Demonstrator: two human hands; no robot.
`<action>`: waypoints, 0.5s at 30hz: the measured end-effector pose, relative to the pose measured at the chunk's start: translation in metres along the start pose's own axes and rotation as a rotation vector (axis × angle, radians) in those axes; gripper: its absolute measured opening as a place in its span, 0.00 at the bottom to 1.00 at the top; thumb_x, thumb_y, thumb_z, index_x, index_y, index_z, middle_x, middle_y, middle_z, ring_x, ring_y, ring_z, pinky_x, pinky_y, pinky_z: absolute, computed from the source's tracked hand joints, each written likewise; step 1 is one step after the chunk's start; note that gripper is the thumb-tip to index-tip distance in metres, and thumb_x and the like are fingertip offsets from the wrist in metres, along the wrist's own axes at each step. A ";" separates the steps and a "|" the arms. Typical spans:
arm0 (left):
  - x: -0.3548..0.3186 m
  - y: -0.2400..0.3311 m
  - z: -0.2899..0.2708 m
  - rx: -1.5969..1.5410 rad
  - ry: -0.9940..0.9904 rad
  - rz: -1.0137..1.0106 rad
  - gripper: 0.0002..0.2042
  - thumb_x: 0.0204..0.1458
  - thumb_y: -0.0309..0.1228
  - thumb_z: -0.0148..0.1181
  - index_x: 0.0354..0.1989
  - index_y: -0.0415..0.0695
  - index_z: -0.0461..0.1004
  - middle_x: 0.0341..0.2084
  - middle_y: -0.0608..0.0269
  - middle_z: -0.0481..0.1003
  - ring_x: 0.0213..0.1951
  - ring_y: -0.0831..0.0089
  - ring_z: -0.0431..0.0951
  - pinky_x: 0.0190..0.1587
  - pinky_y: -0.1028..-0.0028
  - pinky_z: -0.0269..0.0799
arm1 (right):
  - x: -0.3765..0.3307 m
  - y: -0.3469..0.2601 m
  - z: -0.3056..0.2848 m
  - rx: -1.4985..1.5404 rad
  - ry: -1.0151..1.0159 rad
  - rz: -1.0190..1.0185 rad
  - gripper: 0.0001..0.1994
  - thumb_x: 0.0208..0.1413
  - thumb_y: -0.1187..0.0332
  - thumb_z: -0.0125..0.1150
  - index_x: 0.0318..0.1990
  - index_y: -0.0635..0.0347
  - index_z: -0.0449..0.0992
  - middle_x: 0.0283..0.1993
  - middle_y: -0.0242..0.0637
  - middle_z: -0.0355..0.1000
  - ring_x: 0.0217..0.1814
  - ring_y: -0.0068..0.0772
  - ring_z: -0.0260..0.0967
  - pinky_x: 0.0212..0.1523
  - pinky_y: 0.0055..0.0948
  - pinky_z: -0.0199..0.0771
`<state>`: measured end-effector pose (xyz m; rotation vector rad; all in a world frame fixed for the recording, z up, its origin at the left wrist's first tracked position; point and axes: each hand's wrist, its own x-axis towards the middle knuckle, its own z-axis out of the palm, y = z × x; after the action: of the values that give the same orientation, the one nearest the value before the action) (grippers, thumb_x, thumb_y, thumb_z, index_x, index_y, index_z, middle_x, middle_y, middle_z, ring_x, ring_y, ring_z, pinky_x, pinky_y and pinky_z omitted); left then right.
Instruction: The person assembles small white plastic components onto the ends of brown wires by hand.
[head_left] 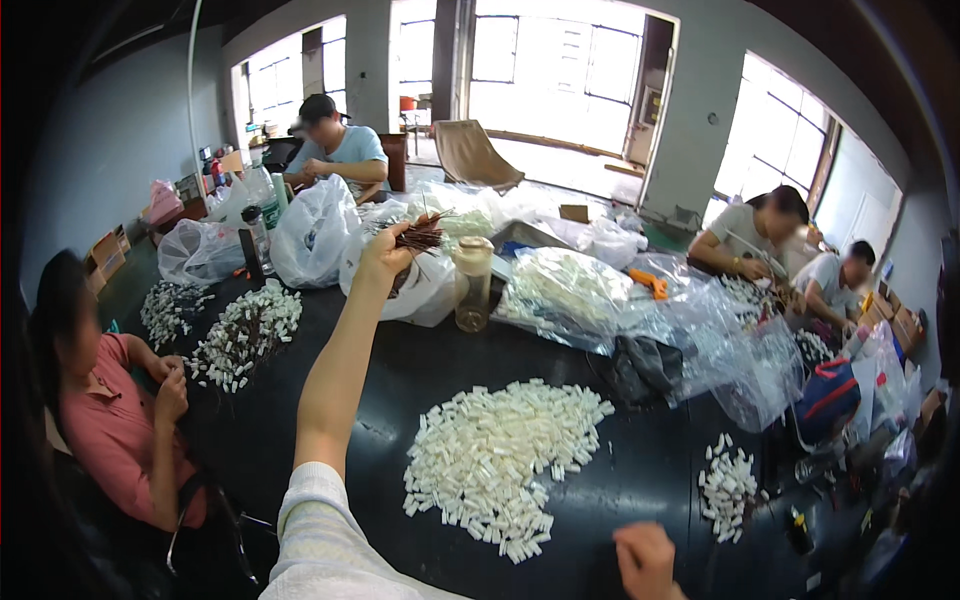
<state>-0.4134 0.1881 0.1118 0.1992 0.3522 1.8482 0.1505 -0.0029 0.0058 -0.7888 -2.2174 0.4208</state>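
We reach across the table, left hand (385,255) clamped on dark sticks (420,236), right hand (645,560) loosely curled near white pieces (500,455), so pulling them back seems next.

A strip of bare dark counter (400,385) is lying open between the big heap of white pieces (497,457) and the bags behind it, giving a hand room to pass. The stretched left arm is crossing that strip, its left hand (385,251) gripping a bundle of brown sticks (422,236). A clear jar (473,284) and white plastic bags (312,232) are crowding the far side. Clear bags (700,330) are blocking the right. The right hand (646,560) is sitting by the near edge, beside open counter.
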 end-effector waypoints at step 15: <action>-0.027 -0.022 -0.086 -0.128 0.114 -0.073 0.08 0.57 0.23 0.33 0.34 0.30 0.59 0.39 0.42 0.67 0.43 0.52 0.72 0.50 0.50 0.65 | 0.120 -0.005 0.005 0.316 0.147 -0.099 0.04 0.48 0.77 0.56 0.30 0.66 0.75 0.26 0.40 0.71 0.28 0.32 0.70 0.29 0.25 0.67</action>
<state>-0.4122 0.1561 0.0244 -0.0075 0.3143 1.8070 0.0799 0.0704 0.0690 -0.5222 -1.9795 0.6250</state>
